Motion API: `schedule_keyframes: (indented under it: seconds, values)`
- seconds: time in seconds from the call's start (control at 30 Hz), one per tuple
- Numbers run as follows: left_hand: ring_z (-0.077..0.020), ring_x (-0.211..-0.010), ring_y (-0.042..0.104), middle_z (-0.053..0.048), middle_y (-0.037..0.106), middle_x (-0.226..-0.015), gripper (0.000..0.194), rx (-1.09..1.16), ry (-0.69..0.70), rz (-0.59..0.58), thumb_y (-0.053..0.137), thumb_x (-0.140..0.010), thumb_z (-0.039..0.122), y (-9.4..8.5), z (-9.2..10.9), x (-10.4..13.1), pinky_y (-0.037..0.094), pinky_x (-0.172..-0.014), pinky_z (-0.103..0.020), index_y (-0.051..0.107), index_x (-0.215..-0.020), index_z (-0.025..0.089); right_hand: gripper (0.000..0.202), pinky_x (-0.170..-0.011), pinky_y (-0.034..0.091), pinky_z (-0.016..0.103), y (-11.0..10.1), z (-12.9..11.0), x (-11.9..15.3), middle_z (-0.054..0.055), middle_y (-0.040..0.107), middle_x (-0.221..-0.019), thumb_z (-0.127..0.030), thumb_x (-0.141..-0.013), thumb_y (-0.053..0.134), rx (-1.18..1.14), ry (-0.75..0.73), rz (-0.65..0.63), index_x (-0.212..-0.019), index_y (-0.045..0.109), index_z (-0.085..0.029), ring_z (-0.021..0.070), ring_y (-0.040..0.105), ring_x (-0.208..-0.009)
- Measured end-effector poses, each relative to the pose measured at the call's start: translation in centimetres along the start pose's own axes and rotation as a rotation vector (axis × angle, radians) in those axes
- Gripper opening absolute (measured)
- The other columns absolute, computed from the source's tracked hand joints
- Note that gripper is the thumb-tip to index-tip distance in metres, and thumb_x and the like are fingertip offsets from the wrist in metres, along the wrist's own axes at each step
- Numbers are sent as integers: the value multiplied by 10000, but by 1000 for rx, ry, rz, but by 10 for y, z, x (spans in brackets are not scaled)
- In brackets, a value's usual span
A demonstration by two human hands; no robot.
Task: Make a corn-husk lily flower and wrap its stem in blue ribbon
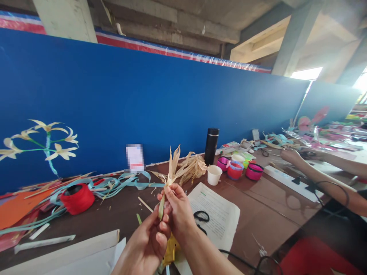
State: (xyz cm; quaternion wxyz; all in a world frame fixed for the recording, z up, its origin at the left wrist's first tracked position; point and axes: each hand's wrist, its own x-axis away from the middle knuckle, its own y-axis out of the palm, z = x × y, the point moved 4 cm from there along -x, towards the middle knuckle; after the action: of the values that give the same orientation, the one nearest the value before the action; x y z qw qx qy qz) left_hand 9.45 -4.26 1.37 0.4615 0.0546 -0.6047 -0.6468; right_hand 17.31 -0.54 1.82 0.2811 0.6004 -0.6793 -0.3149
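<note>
Dried husk piece [172, 164] stands roughly upright ahead of the body, over the brown table [252, 208]. Frayed tips fan upward; a greenish tail [161, 208] points down between the hands.

Grip: right hand [181, 206] closed in a pinch, thumb and fingers on the neck where strips gather. Left hand [151, 235] lower, fingers curled in round the tail, seemingly light; exact fingertip contact partly hidden.

Risks, by judgement: husk looks thin and brittle, so a hard squeeze or sharp twist at the neck could split it along the grain. No tie shows clearly there; if the right thumb eases, strips could splay or slip. Tips stand close to the loose husk heap [195, 168] and might snag, tugging a strip out. Paper cup [214, 175] beside the heap looks light; a wide sweep of the right hand could tip it.

Pose: forearms enter from the bottom edge and converge, hands touching or nearly so. Left palm turned inward and up; back of the right hand toward the camera. Right wrist lies above the printed sheet [222, 214], beside black loops [201, 216], perhaps scissor handles.
</note>
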Motion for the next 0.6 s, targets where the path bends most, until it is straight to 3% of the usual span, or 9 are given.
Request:
schedule_keyframes:
  seconds: [0.1, 0.37, 0.6]
  values:
    - [-34, -473, 563, -35, 580, -682, 262, 52, -47, -31, 397, -938, 236, 5, -3, 2, 451, -368, -83, 593, -867, 77, 350, -266, 314, 114, 0, 0, 0, -18, 656, -636, -377, -699, 734, 4, -4, -28, -833, 455, -212, 23, 410, -271]
    - [-19, -483, 540, -16, 540, -684, 234, 154, -17, -81, 363, -947, 198, 6, -5, 3, 456, -374, -70, 566, -902, 91, 339, -353, 364, 114, 2, -2, 1, -34, 631, -602, -345, -671, 760, -40, -24, -7, -804, 479, -208, 32, 461, -363]
    - [-25, -480, 539, -3, 559, -683, 102, -73, 263, 63, 516, -850, 69, -8, 2, -4, 446, -369, -80, 601, -893, 105, 308, -386, 383, 119, 1, 0, -1, -42, 608, -632, -313, -648, 777, -89, -51, 18, -762, 511, -208, 95, 590, -561]
